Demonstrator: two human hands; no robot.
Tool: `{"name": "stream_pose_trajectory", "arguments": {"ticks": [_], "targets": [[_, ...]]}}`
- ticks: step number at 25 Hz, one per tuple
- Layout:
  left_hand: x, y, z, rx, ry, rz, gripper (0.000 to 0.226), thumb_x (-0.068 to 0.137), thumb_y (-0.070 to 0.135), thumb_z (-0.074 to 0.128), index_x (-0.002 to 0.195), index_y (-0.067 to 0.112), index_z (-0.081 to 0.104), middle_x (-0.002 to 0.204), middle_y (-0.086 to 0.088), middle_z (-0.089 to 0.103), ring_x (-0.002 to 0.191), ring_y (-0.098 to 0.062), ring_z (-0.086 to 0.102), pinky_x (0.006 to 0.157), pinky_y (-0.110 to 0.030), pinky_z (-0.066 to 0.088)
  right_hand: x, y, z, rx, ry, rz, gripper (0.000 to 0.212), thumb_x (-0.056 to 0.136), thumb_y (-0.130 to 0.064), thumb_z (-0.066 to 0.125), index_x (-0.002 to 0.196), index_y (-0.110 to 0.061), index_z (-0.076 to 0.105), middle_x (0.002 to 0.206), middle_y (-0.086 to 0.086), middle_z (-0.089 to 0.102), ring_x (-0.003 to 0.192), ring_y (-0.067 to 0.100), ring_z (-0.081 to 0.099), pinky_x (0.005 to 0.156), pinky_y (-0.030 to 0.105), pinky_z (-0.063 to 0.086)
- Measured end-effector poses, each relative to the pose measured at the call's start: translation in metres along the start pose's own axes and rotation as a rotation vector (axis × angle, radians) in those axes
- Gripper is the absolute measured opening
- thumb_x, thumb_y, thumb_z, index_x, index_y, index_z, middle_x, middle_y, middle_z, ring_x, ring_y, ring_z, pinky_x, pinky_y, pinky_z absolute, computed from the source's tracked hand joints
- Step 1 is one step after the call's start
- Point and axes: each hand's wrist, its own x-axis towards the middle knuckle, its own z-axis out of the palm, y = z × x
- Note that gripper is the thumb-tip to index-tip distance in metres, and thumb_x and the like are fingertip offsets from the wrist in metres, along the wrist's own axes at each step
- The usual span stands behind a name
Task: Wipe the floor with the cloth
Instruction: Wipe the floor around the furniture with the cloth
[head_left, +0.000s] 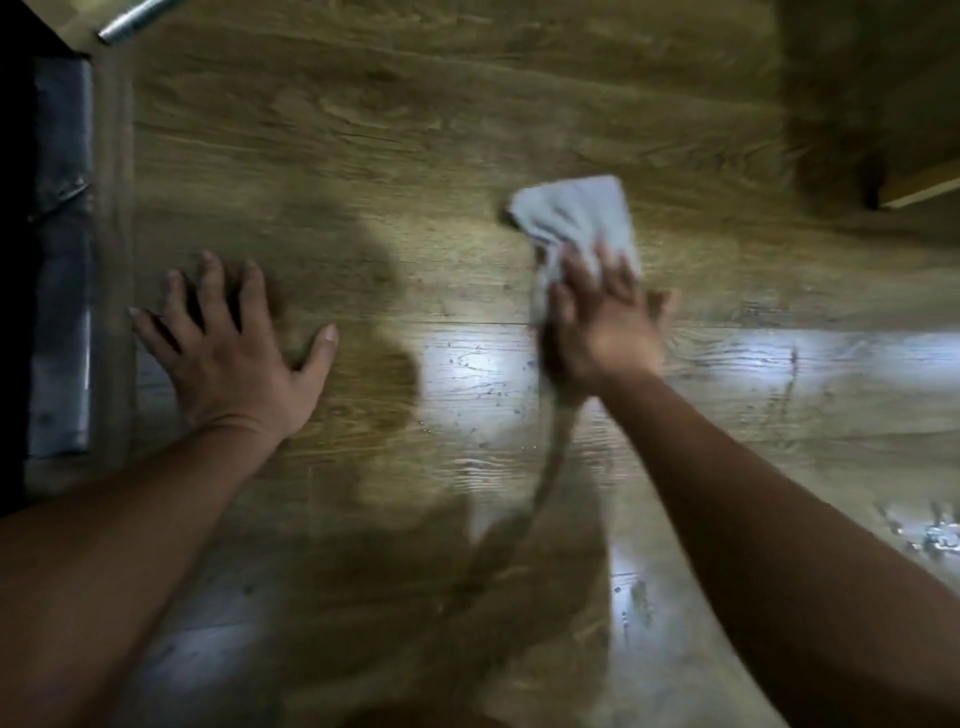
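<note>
Where the right hand (602, 332) lies on the cloth (576, 213), its fingers are laid fairly straight over the near edge and press it down; blur hides whether the thumb hooks any fabric.

Cloth: pale grey, crumpled, on the wood-grain floor (363, 130), right of middle, far part fanned out beyond the fingertips.

Left hand (234, 348): palm down, fingers spread wide, flat on the floor toward its left edge.

Wet glare: floor beside the right wrist.

Grey strip (62, 260): along the left edge.

Metal tube (132, 21): top-left corner.

Pale board (924, 184): right edge.
</note>
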Motion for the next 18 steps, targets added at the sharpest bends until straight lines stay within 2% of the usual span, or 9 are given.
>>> {"name": "stream_pose_trajectory", "arguments": {"ticks": [2, 4, 6, 8, 11, 15, 18], "targets": [[0.000, -0.002, -0.002, 0.009, 0.017, -0.011, 0.090, 0.082, 0.073, 0.041, 0.148, 0.011, 0.035, 0.158, -0.022, 0.026, 0.143, -0.049, 0.021, 0.115, -0.071, 0.007, -0.003, 0.086, -0.011, 0.071, -0.014, 0.209, 0.058, 0.097, -0.055, 0.017, 0.152, -0.039, 0.016, 0.164, -0.005, 0.007, 0.151, 0.017, 0.004, 0.115, 0.064, -0.003], [0.001, 0.001, -0.002, 0.013, 0.009, -0.002, 0.091, 0.081, 0.073, 0.041, 0.149, 0.012, 0.034, 0.159, -0.021, 0.026, 0.144, -0.047, 0.020, 0.116, -0.069, 0.006, -0.003, 0.133, -0.020, 0.063, -0.011, 0.308, 0.057, 0.098, -0.057, 0.016, 0.152, -0.039, 0.019, 0.163, -0.002, 0.011, 0.151, 0.018, 0.005, 0.114, 0.067, -0.003], [0.002, 0.001, -0.003, 0.009, 0.000, 0.005, 0.091, 0.082, 0.073, 0.040, 0.149, 0.013, 0.034, 0.160, -0.020, 0.025, 0.145, -0.047, 0.020, 0.116, -0.069, 0.006, 0.004, 0.122, -0.018, 0.039, 0.024, 0.314, 0.065, 0.093, -0.064, 0.009, 0.149, -0.035, 0.024, 0.161, 0.007, 0.019, 0.149, 0.028, 0.012, 0.115, 0.066, 0.004], [0.001, 0.001, -0.003, 0.000, 0.018, 0.002, 0.088, 0.083, 0.073, 0.039, 0.149, 0.014, 0.035, 0.160, -0.020, 0.026, 0.145, -0.046, 0.020, 0.117, -0.068, 0.005, 0.004, 0.073, -0.008, -0.001, 0.066, 0.275, 0.077, 0.088, -0.066, 0.005, 0.150, -0.026, 0.027, 0.159, 0.017, 0.023, 0.147, 0.036, 0.016, 0.117, 0.059, 0.011], [-0.001, -0.002, 0.001, -0.100, 0.086, 0.011, 0.080, 0.087, 0.067, 0.036, 0.148, 0.015, 0.039, 0.158, -0.017, 0.031, 0.145, -0.045, 0.023, 0.118, -0.066, 0.005, -0.022, -0.027, 0.018, -0.024, 0.045, 0.056, 0.081, 0.086, -0.067, 0.003, 0.154, -0.025, 0.019, 0.161, 0.014, 0.014, 0.150, 0.034, 0.004, 0.120, 0.050, -0.001], [-0.005, -0.008, 0.002, -0.317, 0.219, 0.001, 0.074, 0.091, 0.056, 0.038, 0.147, 0.009, 0.042, 0.152, -0.014, 0.043, 0.144, -0.039, 0.031, 0.120, -0.059, 0.005, -0.070, -0.167, 0.046, 0.010, 0.007, -0.432, 0.065, 0.095, -0.059, 0.016, 0.154, -0.031, 0.015, 0.163, 0.006, 0.008, 0.148, 0.038, -0.010, 0.119, 0.051, -0.009], [-0.004, -0.010, 0.003, -0.401, 0.239, 0.006, 0.070, 0.093, 0.051, 0.039, 0.147, 0.007, 0.042, 0.151, -0.015, 0.045, 0.143, -0.037, 0.034, 0.121, -0.055, 0.006, -0.070, -0.186, 0.048, -0.098, -0.018, -0.626, 0.058, 0.098, -0.053, 0.017, 0.153, -0.034, 0.015, 0.164, 0.002, 0.008, 0.149, 0.035, -0.006, 0.115, 0.059, -0.011]]}}
